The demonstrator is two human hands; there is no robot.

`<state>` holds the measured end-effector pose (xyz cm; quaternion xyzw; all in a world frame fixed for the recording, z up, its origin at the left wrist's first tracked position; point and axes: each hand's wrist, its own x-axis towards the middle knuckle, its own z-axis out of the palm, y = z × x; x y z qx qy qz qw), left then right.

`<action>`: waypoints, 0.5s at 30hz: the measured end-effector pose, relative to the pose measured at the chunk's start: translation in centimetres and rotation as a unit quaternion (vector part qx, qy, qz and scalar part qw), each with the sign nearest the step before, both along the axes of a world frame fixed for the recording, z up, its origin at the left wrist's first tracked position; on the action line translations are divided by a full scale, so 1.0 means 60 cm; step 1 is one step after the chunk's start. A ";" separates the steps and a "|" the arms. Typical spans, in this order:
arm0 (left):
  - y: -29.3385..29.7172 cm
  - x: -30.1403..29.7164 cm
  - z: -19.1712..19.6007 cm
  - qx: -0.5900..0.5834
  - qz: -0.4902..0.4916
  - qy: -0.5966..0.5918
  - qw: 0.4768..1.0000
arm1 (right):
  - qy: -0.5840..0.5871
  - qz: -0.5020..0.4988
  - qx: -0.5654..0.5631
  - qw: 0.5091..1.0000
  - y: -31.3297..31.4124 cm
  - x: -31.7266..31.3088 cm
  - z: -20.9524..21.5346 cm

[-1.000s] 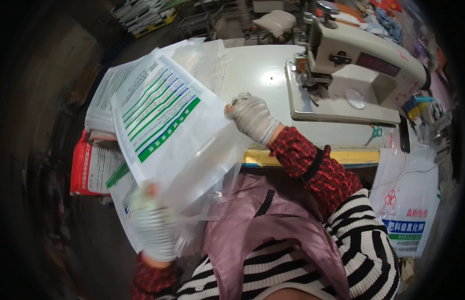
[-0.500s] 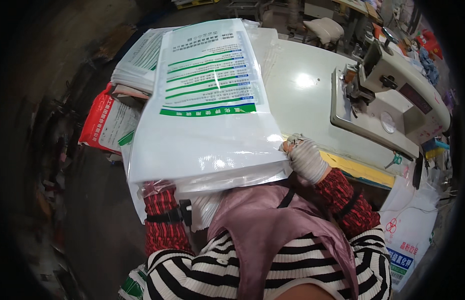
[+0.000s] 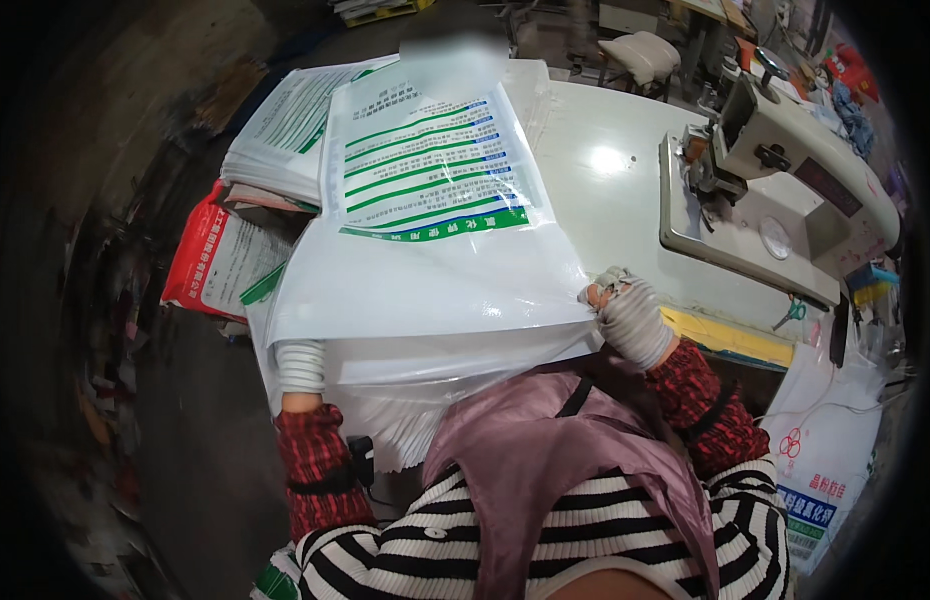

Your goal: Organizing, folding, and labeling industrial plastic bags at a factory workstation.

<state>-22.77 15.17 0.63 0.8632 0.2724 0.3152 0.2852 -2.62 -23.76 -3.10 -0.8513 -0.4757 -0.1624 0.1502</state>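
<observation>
1. The right hand (image 3: 633,318), in a ribbed, pale knit glove with bare fingertips showing, is clamped on the near right corner of one white bag (image 3: 435,285); I see its forearm angling in from the lower right.
2. The left hand (image 3: 303,366) points forward, its fingers hidden under the bag's upper layer, so I cannot tell their grip.
3. The bag, glossy, smooth and roughly rectangular with green printed bands, lies over the left part of the tabletop (image 3: 605,195).
4. I count one stack of printed bags (image 3: 275,145), one red-and-white package (image 3: 230,258), one hard, cream sewing machine (image 3: 820,165) and one pair of scissors (image 3: 791,314).
</observation>
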 end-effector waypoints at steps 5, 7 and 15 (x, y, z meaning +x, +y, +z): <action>-0.070 0.026 0.061 -0.390 -0.090 -0.344 0.849 | 0.050 -0.004 0.030 0.998 -0.016 0.001 -0.015; -0.125 0.033 0.090 -0.159 -0.026 -0.254 0.954 | 0.047 -0.001 0.032 0.998 -0.023 0.005 -0.015; -0.151 0.189 0.157 -0.007 -0.065 -0.247 0.967 | -0.021 0.024 0.088 0.996 -0.068 0.005 0.021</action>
